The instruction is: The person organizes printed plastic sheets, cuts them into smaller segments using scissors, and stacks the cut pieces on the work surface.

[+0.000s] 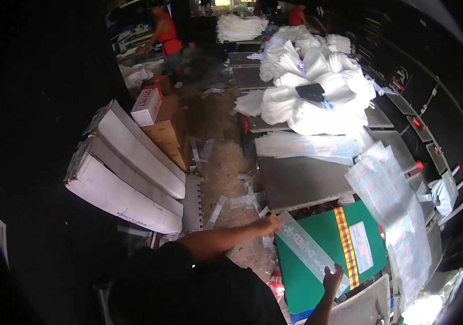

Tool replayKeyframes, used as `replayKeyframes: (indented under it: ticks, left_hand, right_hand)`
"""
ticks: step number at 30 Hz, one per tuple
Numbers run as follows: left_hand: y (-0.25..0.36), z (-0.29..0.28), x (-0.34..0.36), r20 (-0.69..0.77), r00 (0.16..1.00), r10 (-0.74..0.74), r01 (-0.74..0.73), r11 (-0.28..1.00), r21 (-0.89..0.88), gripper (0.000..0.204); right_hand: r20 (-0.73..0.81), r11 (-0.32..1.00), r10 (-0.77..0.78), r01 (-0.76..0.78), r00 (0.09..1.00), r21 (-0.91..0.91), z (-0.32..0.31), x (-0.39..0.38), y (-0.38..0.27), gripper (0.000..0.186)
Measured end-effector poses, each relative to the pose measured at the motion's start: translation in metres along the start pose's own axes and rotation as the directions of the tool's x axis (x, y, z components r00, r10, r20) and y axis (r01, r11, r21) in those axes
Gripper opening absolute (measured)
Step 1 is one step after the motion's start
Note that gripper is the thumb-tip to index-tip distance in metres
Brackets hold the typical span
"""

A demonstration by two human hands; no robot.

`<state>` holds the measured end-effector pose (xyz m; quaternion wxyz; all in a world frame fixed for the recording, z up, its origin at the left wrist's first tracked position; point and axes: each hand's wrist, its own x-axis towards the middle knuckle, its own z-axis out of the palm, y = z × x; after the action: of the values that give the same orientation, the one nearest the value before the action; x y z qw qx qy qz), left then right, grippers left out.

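Observation:
Stretched between my two hands is a clear transfer film strip [308, 246] with pale lettering. It slants across a green fabric piece [301, 287] on the work surface. My left hand [268, 226], arm extended, pinches the strip's far-left end by the fabric's edge. Close to its near-right end, my right hand [333, 277] has its fingers closed on the strip. An orange and yellow reflective band [346, 246] crosses the green fabric, and a whitish rectangular panel [361, 247] lies right of the band.
Long printed film sheets [391, 200] lie right of the green fabric. Beyond a grey platen [301, 181] rise white fabric stacks [323, 103] with a black object [310, 92] on top. Long white cartons [120, 187] lean at left. Two people [167, 35] in red work farther back. Film scraps litter the floor.

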<state>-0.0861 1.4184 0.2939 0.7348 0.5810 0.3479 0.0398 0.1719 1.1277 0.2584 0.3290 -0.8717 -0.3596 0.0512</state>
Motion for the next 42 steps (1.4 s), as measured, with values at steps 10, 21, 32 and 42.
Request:
replayKeyframes:
  ticks: [10,21,32,42]
  left_hand:
    - [-0.021,0.091,-0.007,0.153,0.947,0.284,-0.304,0.627,0.717,0.041]
    - [0.000,0.041,0.079,-0.333,0.881,0.335,0.075,0.597,0.799,0.060]
    - [0.016,0.051,0.124,-0.219,0.964,0.151,0.066,0.663,0.746,0.065]
    - [0.076,0.040,0.134,0.316,0.934,-0.166,-0.310,0.064,0.949,0.041]
  right_hand:
    - [-0.049,0.976,-0.044,0.033,0.998,-0.213,-0.017,-0.025,0.084,0.058]
    - [-0.267,0.963,0.259,-0.271,0.928,-0.010,-0.021,-0.055,0.122,0.041]
    - [-0.256,0.728,0.683,-0.605,0.684,0.323,-0.023,-0.058,0.104,0.059]
    - [-0.476,0.697,0.694,-0.668,0.540,0.259,-0.007,-0.063,0.071,0.058]
